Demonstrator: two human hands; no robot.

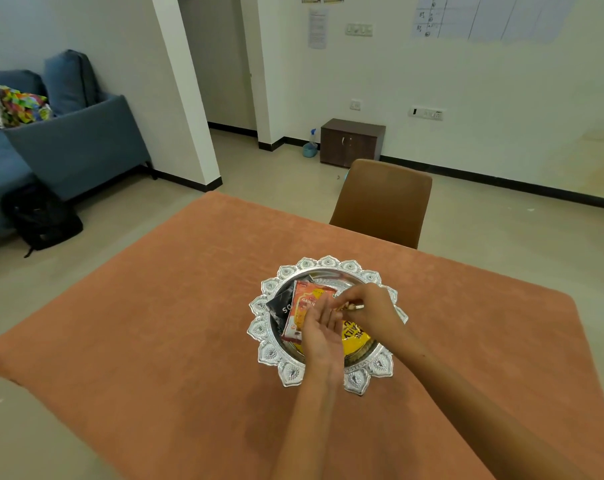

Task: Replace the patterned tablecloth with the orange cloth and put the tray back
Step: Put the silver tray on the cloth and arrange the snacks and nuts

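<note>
The orange cloth (176,306) covers the whole table. A round silver tray (286,375) with a petal-shaped rim sits on it near the middle. Inside lie snack packets: an orange one (305,303), a black one (281,304) and a yellow one (354,337). My left hand (319,332) hovers over the tray, palm up, fingers spread and touching the orange packet. My right hand (370,308) is above the tray's right side, fingers pinched on a small wrapped item (351,307). The patterned cloth (22,103) lies bunched on the sofa at the far left.
A brown chair (383,202) stands at the table's far edge. A blue sofa (72,147) and a black bag (42,216) are at the left. A small brown cabinet (351,142) and a blue spray bottle (310,145) stand by the back wall.
</note>
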